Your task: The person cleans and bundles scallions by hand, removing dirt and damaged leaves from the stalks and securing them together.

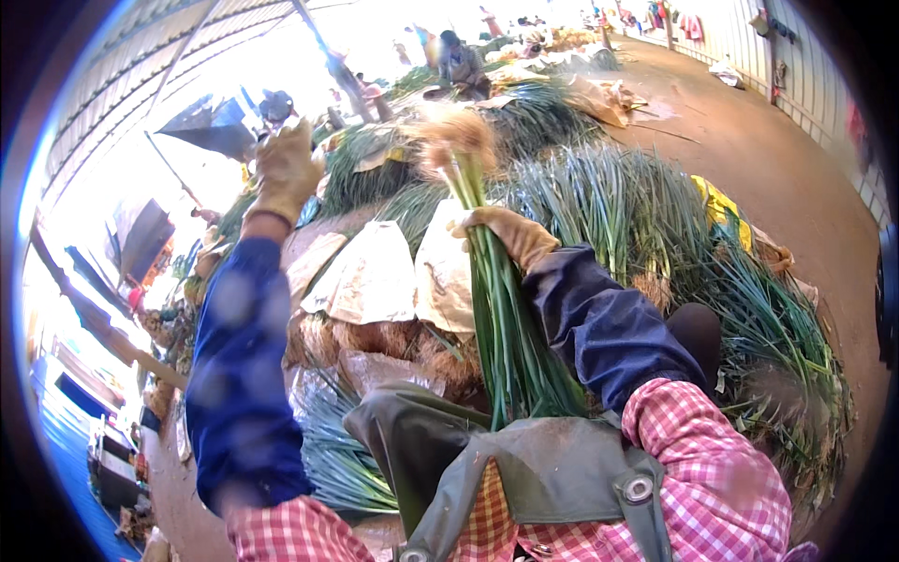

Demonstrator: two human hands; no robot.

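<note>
My right hand (513, 234), in a tan work glove, is closed around a bunch of green onions (496, 318) in front of my chest. Its roots (456, 140) point up and away, smeared by motion, while the long green leaves hang down toward my lap. Raised high on the left, my gloved left hand (284, 173) has its fingers curled closed. A dark shape (276, 106) shows just above that fist; whether the hand holds it cannot be made out. The two hands are well apart.
Heaped green onions (599, 201) lie beyond and to the right. Pale sacking (370, 276) covers a rooty pile ahead. More leaves (346, 450) lie by my left knee. Farther off, a person (461, 66) sits among heaps. A corrugated wall (824, 94) bounds the right.
</note>
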